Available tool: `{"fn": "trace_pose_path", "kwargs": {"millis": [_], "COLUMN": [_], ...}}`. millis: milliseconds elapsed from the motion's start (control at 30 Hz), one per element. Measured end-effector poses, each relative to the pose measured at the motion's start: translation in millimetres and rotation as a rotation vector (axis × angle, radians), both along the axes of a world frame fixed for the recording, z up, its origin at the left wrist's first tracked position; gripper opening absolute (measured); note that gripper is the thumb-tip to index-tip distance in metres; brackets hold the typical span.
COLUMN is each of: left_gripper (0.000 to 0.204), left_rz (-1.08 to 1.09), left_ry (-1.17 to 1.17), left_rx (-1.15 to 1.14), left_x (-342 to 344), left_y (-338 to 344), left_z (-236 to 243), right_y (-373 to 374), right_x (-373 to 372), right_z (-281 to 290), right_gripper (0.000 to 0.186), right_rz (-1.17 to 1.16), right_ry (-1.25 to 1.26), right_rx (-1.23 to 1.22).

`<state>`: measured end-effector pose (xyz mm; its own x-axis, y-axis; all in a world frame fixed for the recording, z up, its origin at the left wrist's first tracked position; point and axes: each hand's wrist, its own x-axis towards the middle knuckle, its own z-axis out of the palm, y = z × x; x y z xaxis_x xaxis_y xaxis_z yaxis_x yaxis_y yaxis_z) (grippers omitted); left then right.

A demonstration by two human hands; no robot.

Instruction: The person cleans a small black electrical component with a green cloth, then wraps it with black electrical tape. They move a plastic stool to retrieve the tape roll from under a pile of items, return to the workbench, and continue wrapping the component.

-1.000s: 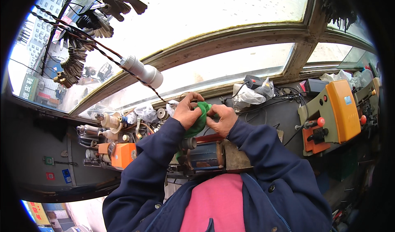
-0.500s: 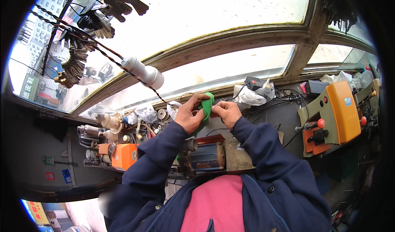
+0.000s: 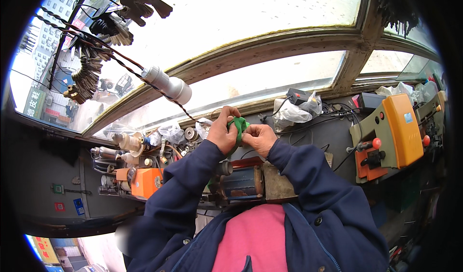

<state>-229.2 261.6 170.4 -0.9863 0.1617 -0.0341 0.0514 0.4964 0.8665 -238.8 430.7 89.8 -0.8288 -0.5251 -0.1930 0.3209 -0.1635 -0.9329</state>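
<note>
A crumpled green cloth (image 3: 237, 126) is bunched between my two hands, above the dark workbench. My left hand (image 3: 223, 133) is closed round it, with the thumb and fingers pressing into the folds. Part of the cloth hangs below that palm. On the other side my right hand (image 3: 260, 139) is pinched, its fingertips meeting the cloth's right edge. Whatever small thing may lie inside those fingertips is hidden. Just below the hands sits a blue motor (image 3: 242, 183) with a round grey end.
An orange machine (image 3: 144, 183) stands at left beside metal parts. At right is an orange and grey-green machine (image 3: 402, 129) with red-knobbed levers. Plastic bags (image 3: 289, 115) and black cables lie along the window. A white lamp holder (image 3: 169, 86) and bunches of keys (image 3: 89, 76) hang overhead.
The green cloth is more bunched up and sits lower between my hands. My right hand has moved slightly down and left, closer to the left hand.
</note>
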Motion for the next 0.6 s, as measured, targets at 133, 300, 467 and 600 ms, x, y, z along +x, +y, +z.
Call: {"fn": "trace_pose_path", "kwargs": {"millis": [133,300,467,600], "left_gripper": [0.026,0.042,0.049,0.044], "left_rz": [0.197,0.212,-0.096,-0.115], "left_ry": [-0.156,-0.265,-0.301,-0.263], "left_rx": [0.463,0.686,0.408,0.234], "left_x": [-7.4,-6.9,0.5,-0.9], "left_y": [-12.5,-27.1,-9.4,-5.9], "left_z": [-8.6,0.8,7.4,13.9], "right_y": [3.2,7.8,7.8,10.7], "right_x": [-1.8,-10.9,-13.2,-11.5], "right_z": [1.7,-1.9,-5.8,-4.0], "right_gripper": [0.017,0.017,0.016,0.016], "right_rz": [-0.038,-0.072,-0.138,-0.136], "right_ry": [-0.045,-0.144,-0.149,-0.055], "right_rx": [-0.047,-0.134,-0.231,-0.165]}}
